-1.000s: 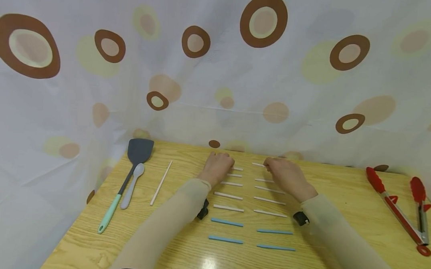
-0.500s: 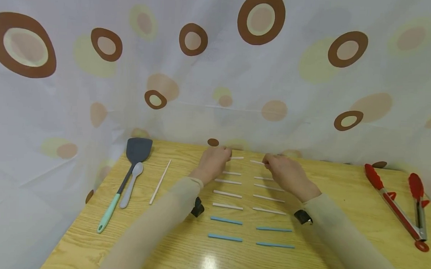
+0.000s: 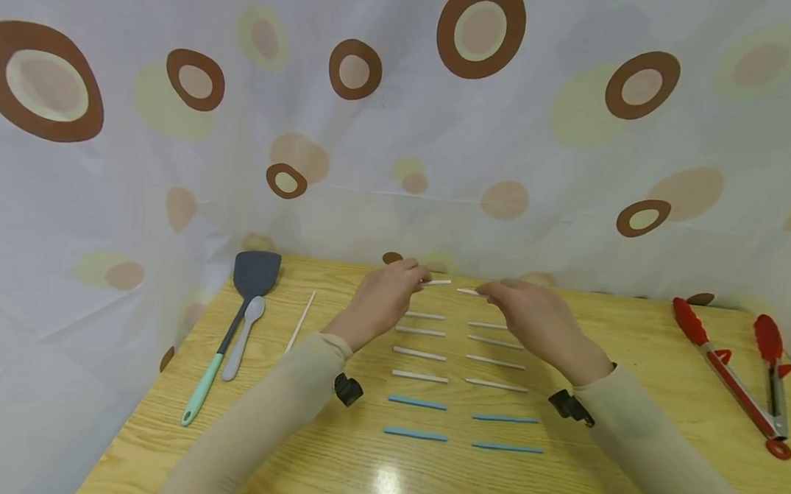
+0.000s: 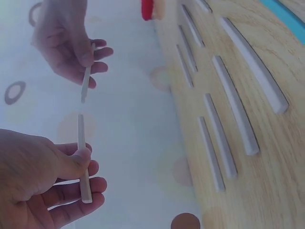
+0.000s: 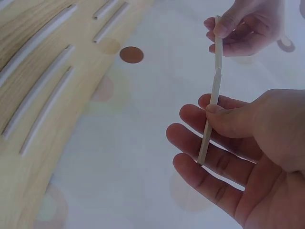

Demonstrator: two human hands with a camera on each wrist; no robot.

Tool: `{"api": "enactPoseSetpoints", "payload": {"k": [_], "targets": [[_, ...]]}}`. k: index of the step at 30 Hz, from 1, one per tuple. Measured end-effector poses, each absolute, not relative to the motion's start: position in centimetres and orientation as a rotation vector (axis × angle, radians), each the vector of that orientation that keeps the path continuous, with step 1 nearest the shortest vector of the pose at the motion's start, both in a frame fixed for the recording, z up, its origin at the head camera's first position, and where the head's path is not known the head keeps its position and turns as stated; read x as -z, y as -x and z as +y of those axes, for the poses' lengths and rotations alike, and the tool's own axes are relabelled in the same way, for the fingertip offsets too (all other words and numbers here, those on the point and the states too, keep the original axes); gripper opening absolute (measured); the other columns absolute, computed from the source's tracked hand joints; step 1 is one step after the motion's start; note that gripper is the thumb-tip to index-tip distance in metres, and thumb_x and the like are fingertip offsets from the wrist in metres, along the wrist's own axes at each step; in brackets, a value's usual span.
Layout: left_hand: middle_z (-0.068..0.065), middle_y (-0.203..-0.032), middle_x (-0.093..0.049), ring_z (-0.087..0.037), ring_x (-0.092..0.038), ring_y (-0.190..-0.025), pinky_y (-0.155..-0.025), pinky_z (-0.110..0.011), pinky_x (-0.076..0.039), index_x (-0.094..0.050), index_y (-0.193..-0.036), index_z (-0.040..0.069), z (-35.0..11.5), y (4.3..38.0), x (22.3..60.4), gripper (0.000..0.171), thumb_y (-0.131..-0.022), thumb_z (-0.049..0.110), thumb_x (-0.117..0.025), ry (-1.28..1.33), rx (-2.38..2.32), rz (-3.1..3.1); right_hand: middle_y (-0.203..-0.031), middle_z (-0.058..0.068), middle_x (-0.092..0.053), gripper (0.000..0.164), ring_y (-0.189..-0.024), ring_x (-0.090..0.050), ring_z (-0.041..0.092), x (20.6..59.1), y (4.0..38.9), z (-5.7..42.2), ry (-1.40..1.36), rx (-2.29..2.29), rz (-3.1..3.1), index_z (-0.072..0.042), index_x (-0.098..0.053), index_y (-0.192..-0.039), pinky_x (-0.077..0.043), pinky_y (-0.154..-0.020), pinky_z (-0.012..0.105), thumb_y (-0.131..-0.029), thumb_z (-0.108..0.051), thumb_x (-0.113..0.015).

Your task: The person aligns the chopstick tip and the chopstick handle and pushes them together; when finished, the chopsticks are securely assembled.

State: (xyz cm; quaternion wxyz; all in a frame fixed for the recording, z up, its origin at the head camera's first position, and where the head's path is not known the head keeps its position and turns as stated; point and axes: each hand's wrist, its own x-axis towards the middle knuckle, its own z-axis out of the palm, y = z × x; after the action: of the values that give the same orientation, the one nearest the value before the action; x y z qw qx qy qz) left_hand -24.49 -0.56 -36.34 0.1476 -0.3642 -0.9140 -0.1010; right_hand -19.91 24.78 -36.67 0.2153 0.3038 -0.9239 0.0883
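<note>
My left hand [image 3: 381,296] pinches a short white stick [image 4: 81,131] between thumb and fingers, held above the far part of the table. Facing it, my right hand [image 3: 543,323] pinches another white stick [image 5: 205,140], which has a narrower tip pointing at the first. In the left wrist view a small gap separates the two ends; they line up nearly end to end. Nearer on the table lie two columns of sticks: several white sticks [image 3: 419,376] on the left, several white sticks [image 3: 495,385] on the right, with blue sticks [image 3: 416,433] in front of both.
To the left lie a grey spatula [image 3: 257,270] with a mint handle, a pale spoon [image 3: 242,340] and a long white stick [image 3: 304,315] partly behind my left sleeve. Red-tipped tongs [image 3: 740,391] lie open at right. A patterned curtain [image 3: 373,143] hangs behind the wooden table [image 3: 333,458].
My left hand has lifted its white stick from the back of the left column and moved up and away. The right hand has risen slightly with its stick.
</note>
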Motion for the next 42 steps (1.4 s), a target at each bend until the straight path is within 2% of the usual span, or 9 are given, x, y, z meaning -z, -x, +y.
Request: {"api": "enactPoseSetpoints", "payload": {"k": [3,10,17,28,34,36,37,40,42], "targets": [[-0.001,-0.098,-0.065,-0.013,-0.064,-0.084,-0.054,-0.019,-0.046,-0.071,-0.111,0.011,-0.8,24.1,35.9,0.015,-0.098,0.011,-0.063,1.069,0.321,-2.588,-0.097,0.009,-0.072,0.023,-0.070,-0.067,0.024,36.2,19.5,24.8,-0.848,-0.258,-2.520,-0.006,-0.069,-0.113,-0.049,-0.048,0.034,-0.090,-0.001,-0.070],[0.000,-0.097,-0.064,-0.013,-0.064,-0.083,-0.055,-0.022,-0.048,-0.071,-0.111,0.012,-1.4,23.7,35.5,0.015,-0.098,0.011,-0.062,1.078,0.379,-2.528,-0.093,0.008,-0.073,0.019,-0.077,-0.068,0.027,35.3,19.1,24.7,-0.864,-0.275,-2.451,-0.004,-0.070,-0.108,-0.055,-0.060,0.042,-0.090,0.001,-0.070],[-0.002,-0.095,-0.064,-0.013,-0.064,-0.078,-0.053,-0.021,-0.047,-0.072,-0.109,0.010,-1.2,23.4,35.1,0.014,-0.098,0.011,-0.063,1.113,0.367,-2.501,-0.092,0.009,-0.072,0.021,-0.073,-0.068,0.026,35.3,19.2,24.5,-0.919,-0.319,-2.375,-0.003,-0.069,-0.107,-0.055,-0.060,0.041,-0.087,0.004,-0.072],[-0.001,-0.095,-0.062,-0.013,-0.062,-0.074,-0.050,-0.021,-0.044,-0.071,-0.106,0.012,-0.8,23.2,35.6,0.011,-0.098,0.012,-0.064,1.127,0.326,-2.473,-0.089,0.009,-0.071,0.024,-0.061,-0.063,0.023,35.8,19.0,24.3,-0.906,-0.308,-2.375,-0.004,-0.069,-0.107,-0.048,-0.046,0.033,-0.085,0.005,-0.073],[-0.001,-0.102,-0.062,-0.013,-0.064,-0.085,-0.057,-0.022,-0.049,-0.070,-0.105,0.011,-0.8,23.1,35.9,0.014,-0.094,0.003,-0.067,1.161,0.345,-2.459,-0.087,0.006,-0.068,0.017,-0.063,-0.063,0.022,36.0,19.0,23.9,-0.895,-0.272,-2.345,-0.005,-0.070,-0.103,-0.046,-0.044,0.033,-0.086,-0.001,-0.074],[-0.001,-0.103,-0.063,-0.013,-0.064,-0.088,-0.060,-0.022,-0.050,-0.071,-0.105,0.011,-0.9,23.1,36.1,0.014,-0.094,0.003,-0.068,1.175,0.371,-2.436,-0.089,0.006,-0.069,0.012,-0.066,-0.064,0.022,36.1,19.1,23.9,-0.907,-0.280,-2.329,-0.005,-0.070,-0.102,-0.047,-0.045,0.034,-0.090,-0.006,-0.072],[-0.001,-0.103,-0.063,-0.013,-0.065,-0.088,-0.062,-0.022,-0.051,-0.071,-0.105,0.011,-0.9,23.0,36.1,0.014,-0.094,0.003,-0.067,1.182,0.388,-2.422,-0.089,0.006,-0.069,0.010,-0.068,-0.065,0.023,36.2,19.1,23.9,-0.914,-0.286,-2.317,-0.005,-0.070,-0.102,-0.048,-0.046,0.034,-0.095,-0.013,-0.068],[0.000,-0.102,-0.064,-0.014,-0.065,-0.089,-0.065,-0.023,-0.052,-0.071,-0.104,0.011,-1.0,23.1,36.3,0.012,-0.095,0.006,-0.066,1.203,0.428,-2.379,-0.089,0.006,-0.070,0.032,-0.069,-0.066,0.023,36.4,19.2,23.9,-0.934,-0.304,-2.278,-0.005,-0.070,-0.100,-0.050,-0.048,0.036,-0.104,-0.030,-0.050],[-0.001,-0.101,-0.064,-0.015,-0.064,-0.090,-0.066,-0.024,-0.053,-0.071,-0.104,0.011,-1.0,23.1,36.4,0.011,-0.096,0.006,-0.065,1.213,0.447,-2.357,-0.088,0.007,-0.070,0.045,-0.070,-0.067,0.024,36.4,19.3,23.9,-0.939,-0.311,-2.256,-0.004,-0.070,-0.099,-0.051,-0.049,0.036,-0.106,-0.037,-0.040]]}}
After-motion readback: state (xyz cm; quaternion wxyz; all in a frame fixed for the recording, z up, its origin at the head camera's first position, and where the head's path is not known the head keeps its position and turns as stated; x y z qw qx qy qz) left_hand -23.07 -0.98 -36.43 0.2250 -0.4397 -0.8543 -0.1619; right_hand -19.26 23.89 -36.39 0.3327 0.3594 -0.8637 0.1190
